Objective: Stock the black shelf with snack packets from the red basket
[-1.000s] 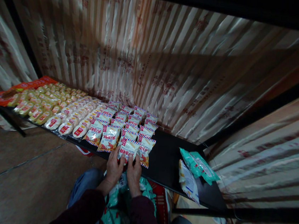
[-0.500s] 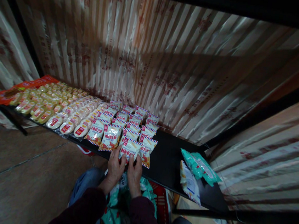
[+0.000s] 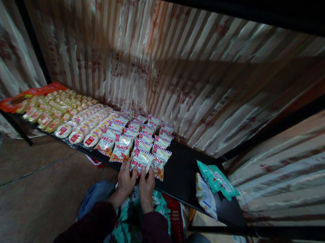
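Note:
On a black shelf (image 3: 178,177) stand several rows of white snack bags with striped edges. At the front edge, my left hand (image 3: 126,179) and my right hand (image 3: 146,182) are closed on the lower sides of one white snack bag (image 3: 141,160), left and right of it. This bag leans against the ones behind it. Beside it, to the right, is another white bag (image 3: 160,162); to the left stands a similar bag (image 3: 122,147). Rows of round wrapped cakes (image 3: 85,127) lie farther left.
A teal bag (image 3: 217,179) and a loose white bag (image 3: 206,195) lie at the shelf's right end. Yellow wrapped cakes (image 3: 46,119) and an orange package (image 3: 28,94) occupy the left end. Teal bags (image 3: 127,232) are below my hands. Black posts frame the shelf.
The view has shifted slightly, so the shelf's left part appears a little farther right. My hands remain on the same bag, with no clear movement of it.

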`<state>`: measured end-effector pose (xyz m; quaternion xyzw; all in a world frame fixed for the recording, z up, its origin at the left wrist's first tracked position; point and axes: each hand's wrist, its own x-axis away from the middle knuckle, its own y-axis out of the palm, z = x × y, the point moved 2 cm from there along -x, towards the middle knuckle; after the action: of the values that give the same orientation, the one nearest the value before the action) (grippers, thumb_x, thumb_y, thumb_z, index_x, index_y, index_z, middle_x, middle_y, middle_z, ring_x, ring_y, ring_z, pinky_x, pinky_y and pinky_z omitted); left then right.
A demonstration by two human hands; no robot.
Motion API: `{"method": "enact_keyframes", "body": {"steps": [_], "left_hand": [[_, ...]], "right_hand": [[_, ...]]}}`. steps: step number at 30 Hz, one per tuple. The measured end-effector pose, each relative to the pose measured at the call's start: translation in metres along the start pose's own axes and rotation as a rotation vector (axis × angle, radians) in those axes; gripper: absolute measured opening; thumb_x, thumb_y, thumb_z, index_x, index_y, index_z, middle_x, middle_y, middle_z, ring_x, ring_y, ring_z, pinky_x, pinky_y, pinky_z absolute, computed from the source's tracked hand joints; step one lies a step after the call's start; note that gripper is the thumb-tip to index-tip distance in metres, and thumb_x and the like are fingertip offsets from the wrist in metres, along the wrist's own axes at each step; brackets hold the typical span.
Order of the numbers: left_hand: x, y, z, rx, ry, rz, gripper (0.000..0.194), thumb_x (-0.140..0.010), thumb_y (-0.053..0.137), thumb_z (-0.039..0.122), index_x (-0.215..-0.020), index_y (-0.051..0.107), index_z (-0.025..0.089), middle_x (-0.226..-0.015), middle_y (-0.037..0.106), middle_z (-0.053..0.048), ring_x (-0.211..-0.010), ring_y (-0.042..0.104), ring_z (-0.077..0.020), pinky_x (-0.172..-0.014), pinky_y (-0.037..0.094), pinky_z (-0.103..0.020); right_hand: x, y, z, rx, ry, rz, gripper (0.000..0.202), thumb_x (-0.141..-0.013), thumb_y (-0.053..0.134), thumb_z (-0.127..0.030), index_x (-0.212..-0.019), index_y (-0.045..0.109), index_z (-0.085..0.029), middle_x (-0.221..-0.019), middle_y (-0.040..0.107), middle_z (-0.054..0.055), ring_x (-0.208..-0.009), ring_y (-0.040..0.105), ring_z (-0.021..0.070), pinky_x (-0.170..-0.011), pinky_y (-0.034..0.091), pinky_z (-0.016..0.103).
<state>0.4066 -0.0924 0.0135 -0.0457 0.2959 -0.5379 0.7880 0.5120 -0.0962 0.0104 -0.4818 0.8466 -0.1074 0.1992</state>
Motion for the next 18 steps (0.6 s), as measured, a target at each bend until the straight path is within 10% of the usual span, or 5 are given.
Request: {"method": "enact_keyframes", "body": {"steps": [18], "left_hand": [[0.01, 0.006, -0.017, -0.123, 0.146, -0.081, 0.057, -0.09, 0.045, 0.034, -0.141, 0.03, 0.014, -0.139, 0.047, -0.017, -0.13, 0.043, -0.0267, -0.104, 0.04, -0.048]], "right_hand": [[-0.006, -0.002, -0.001, 0.027, -0.023, -0.053, 0.055, -0.084, 0.042, -0.055, -0.115, 0.059, -0.014, -0.117, 0.063, 0.016, -0.109, 0.058, 0.0273, -0.093, 0.043, 0.039]]}}
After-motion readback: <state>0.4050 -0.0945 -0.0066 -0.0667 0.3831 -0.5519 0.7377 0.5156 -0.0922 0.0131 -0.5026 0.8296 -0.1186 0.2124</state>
